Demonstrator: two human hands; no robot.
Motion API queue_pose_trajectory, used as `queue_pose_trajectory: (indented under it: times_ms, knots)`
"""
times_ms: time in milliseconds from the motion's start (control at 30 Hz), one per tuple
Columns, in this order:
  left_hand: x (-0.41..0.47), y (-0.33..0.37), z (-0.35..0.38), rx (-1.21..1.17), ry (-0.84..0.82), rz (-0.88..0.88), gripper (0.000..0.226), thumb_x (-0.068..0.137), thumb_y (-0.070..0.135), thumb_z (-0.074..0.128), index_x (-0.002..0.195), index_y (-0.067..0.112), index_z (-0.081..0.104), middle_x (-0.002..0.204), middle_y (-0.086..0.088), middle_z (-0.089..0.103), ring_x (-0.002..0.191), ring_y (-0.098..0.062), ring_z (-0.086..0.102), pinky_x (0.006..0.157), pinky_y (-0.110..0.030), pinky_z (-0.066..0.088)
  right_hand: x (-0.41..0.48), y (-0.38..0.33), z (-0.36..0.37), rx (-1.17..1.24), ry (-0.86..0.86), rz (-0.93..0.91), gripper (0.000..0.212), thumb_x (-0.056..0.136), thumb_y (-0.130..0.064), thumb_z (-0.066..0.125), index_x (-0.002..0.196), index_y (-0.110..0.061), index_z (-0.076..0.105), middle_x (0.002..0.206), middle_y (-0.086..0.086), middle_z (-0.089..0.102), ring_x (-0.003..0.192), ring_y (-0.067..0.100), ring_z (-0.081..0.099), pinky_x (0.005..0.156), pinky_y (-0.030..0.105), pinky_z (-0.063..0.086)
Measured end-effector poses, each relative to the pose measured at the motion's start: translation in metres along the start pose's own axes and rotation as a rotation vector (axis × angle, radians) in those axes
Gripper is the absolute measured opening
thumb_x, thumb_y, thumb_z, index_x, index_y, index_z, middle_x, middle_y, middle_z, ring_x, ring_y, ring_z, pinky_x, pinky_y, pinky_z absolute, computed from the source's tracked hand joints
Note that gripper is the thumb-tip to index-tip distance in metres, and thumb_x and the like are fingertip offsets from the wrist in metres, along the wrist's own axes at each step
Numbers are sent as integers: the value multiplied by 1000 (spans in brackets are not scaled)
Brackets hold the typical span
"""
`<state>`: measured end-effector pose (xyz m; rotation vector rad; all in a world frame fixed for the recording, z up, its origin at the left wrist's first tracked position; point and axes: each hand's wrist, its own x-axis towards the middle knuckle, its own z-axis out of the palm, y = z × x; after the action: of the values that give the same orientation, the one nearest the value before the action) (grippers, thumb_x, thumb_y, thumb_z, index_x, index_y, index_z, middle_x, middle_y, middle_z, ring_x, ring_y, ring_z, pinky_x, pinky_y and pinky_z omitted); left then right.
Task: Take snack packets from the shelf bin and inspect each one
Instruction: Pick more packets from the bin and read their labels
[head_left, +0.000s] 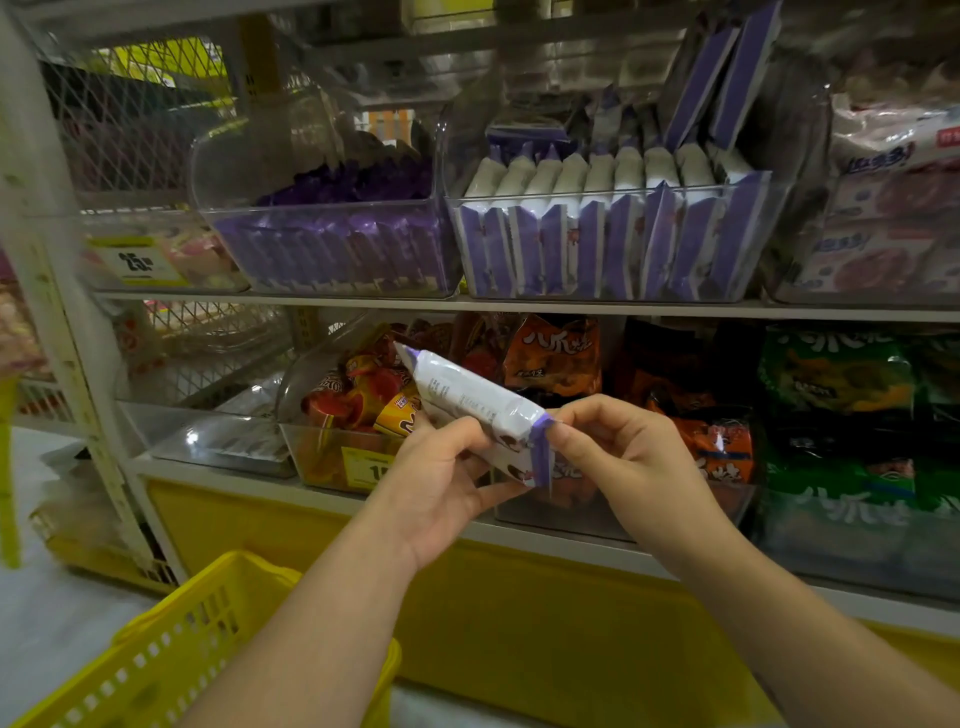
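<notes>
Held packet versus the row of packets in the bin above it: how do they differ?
The held packet lies tilted, gripped by left hand and right hand; the binned packets stand upright, untouched. The held packet shows its white printed face; the binned packets show purple edges. Both are white and purple.

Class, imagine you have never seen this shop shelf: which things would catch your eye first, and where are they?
Mid-frame, the left hand grips a white-and-purple snack packet while the right hand pinches its purple end. Above, a clear bin on the upper shelf holds a row of matching packets. A yellow basket sits at lower left.
</notes>
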<state>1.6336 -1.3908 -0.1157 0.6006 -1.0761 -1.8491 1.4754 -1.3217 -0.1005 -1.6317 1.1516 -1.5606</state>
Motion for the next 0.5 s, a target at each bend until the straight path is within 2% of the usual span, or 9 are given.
queue_pose_trajectory:
  times_ms: [133, 200, 333, 400, 500]
  knots:
    - [3, -1, -4, -69, 15, -27, 65, 79, -13, 40, 140, 8, 40, 127, -32, 57, 114, -47, 58, 73, -51, 58, 0, 2, 2, -30, -18, 14, 9, 82, -30, 63, 76, -28, 70, 85, -5, 75, 77, 15, 71, 61, 29, 59]
    - [5, -1, -6, -122, 18, -27, 63, 83, -12, 37, 142, 11, 39, 127, -30, 58, 116, -47, 57, 73, -52, 57, 0, 1, 2, -28, -11, 15, 11, 80, -32, 63, 78, -24, 70, 86, -4, 75, 78, 18, 71, 63, 32, 59]
    - [7, -2, -6, -216, 34, -2, 56, 89, -5, 36, 142, 12, 41, 126, -27, 61, 114, -43, 61, 73, -54, 56, 1, 2, -2, 23, 6, 26, 18, 78, -35, 62, 80, -19, 69, 86, -3, 75, 80, 13, 71, 63, 22, 56]
    - [7, -3, -5, -241, 53, 10, 51, 91, 0, 38, 140, 13, 44, 125, -26, 62, 112, -42, 62, 72, -54, 56, 3, 5, -3, 43, 15, 42, 16, 77, -36, 63, 78, -21, 70, 90, 1, 75, 85, 18, 71, 67, 27, 58]
    - [6, -4, -2, -290, 70, 21, 45, 92, 7, 38, 135, 12, 50, 120, -25, 65, 109, -41, 64, 72, -56, 56, 4, 9, -6, 105, 20, 68, 14, 76, -37, 65, 76, -25, 71, 95, 6, 75, 93, 23, 71, 83, 42, 59]
